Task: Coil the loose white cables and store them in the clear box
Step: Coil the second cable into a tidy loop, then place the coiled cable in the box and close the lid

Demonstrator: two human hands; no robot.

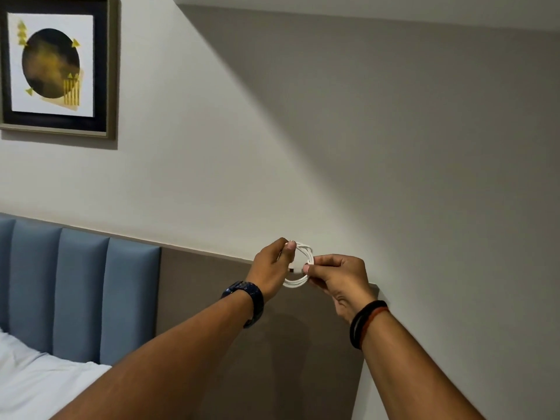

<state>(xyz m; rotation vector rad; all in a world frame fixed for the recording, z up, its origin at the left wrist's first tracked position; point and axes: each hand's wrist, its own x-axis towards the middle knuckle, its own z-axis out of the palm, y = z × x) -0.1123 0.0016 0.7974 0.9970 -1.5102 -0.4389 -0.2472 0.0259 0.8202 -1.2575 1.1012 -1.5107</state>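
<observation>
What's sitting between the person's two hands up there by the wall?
A small coil of white cable, seen in the head view. The left hand pinches its upper edge and the right hand pinches its right side.

A framed picture (57, 66), a dark circle with gold shapes on white, is hanging on the pale wall (212, 147) at the upper left of the frame. A blue padded headboard (81, 295) is standing along the lower left, adjoining a brown panel (200, 286) toward the centre. White bedding (39, 386) is lying in the lower left corner.
</observation>
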